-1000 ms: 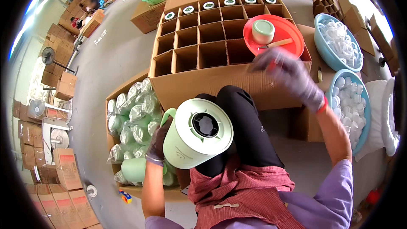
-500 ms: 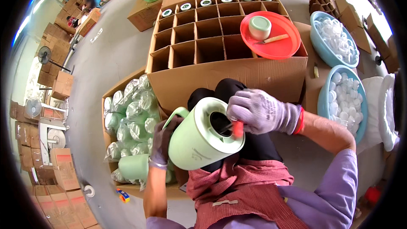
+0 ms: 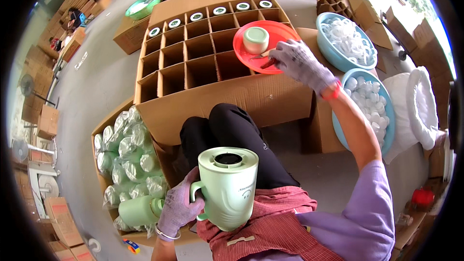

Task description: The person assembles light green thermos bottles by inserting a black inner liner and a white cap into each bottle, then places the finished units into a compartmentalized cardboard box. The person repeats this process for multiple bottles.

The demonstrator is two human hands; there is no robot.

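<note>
My left hand [image 3: 182,204], in a grey glove, is closed round the handle of a light green jug [image 3: 227,188]. The jug stands upright over my lap, its round mouth with a dark inside facing up. My gloved right hand [image 3: 299,63] reaches over a red basin [image 3: 285,31], fingers closed on a small red-handled tool [image 3: 269,63] whose working end I cannot make out. A pale green lidded cup [image 3: 255,39] sits in the basin. Beside it lies a tool with a light wooden handle [image 3: 265,54], partly behind the held one.
The basin rests on a divided carton [image 3: 222,99] with several round-topped items along its far row. At left, another carton holds several bagged green jugs [image 3: 128,159]; an unbagged one [image 3: 137,211] lies on top. Blue tubs of white parts [image 3: 333,116] and a white sack [image 3: 411,111] stand right.
My right hand has moved from the jug's mouth up to the basin with the red-handled tool. The jug has come lower and turned upright in my left hand. The view has shifted.
</note>
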